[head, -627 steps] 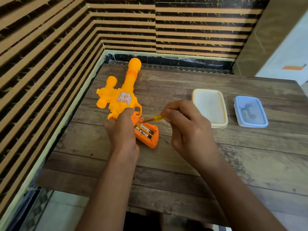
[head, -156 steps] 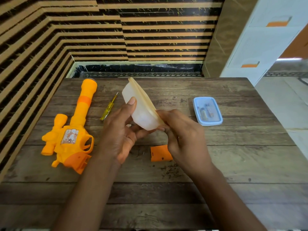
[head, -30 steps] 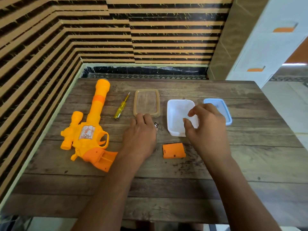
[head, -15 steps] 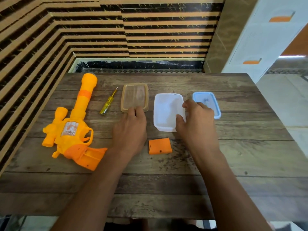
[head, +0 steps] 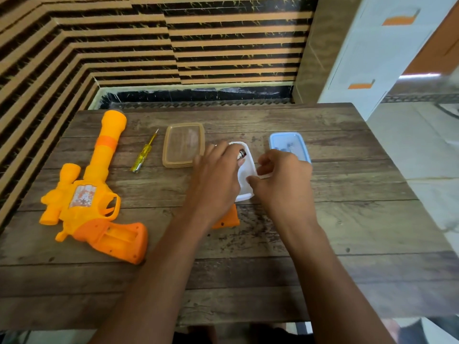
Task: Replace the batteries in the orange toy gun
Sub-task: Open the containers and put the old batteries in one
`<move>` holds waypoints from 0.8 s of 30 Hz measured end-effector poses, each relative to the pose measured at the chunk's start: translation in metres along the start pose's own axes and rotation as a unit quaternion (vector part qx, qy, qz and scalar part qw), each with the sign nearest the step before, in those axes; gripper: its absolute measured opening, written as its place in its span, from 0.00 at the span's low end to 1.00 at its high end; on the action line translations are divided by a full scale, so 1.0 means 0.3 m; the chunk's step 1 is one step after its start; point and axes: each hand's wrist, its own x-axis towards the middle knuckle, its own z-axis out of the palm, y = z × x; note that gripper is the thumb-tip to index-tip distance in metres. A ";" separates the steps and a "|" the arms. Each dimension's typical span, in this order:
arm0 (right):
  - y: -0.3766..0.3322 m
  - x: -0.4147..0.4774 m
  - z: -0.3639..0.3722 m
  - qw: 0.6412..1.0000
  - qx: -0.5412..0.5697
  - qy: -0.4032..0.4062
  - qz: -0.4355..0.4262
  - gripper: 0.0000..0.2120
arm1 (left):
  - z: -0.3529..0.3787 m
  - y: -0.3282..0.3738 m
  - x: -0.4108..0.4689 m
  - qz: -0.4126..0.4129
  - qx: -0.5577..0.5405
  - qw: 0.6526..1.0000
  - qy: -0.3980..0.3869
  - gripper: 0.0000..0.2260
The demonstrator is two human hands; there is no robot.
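1. Now flat near the left edge of the table [head: 347, 269], orange toy gun [head: 84, 202]: barrel toward the far edge, grip toward the near edge, battery bay [head: 121, 235] uncovered and facing up.
2. Just right of the barrel, yellow screwdriver [head: 144, 155], tip toward the far edge; beside it a tan-rimmed lid [head: 183, 145], lying flat.
3. Mid-table, white container [head: 246, 170], open, between both hands.
4. Left hand [head: 216, 180] over the container, fingers curled round a small battery [head: 242, 154], its dark end showing at the fingertips.
5. Right hand [head: 283, 180] gripping the container's right wall, thumb inside, fingers curled at the rim.
6. Blue-lidded box [head: 288, 142] just beyond the right hand, lid on.
7. Orange battery cover [head: 229, 218] on the table, partly hidden under the left wrist.
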 end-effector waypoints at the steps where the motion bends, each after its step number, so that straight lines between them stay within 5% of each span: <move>1: 0.002 -0.002 -0.005 1.000 0.001 -0.002 0.000 0.07 | -0.002 0.000 0.000 -0.018 -0.004 1.000 -0.013 0.09; 10: 0.006 -0.001 -0.006 1.000 -0.008 -0.002 -0.015 0.05 | -0.022 0.012 0.007 -0.057 0.007 0.994 -0.097 0.13; 24: 0.008 0.002 0.002 1.000 -0.002 0.007 -0.018 0.05 | -0.028 0.040 0.004 -0.108 0.002 0.994 -0.026 0.13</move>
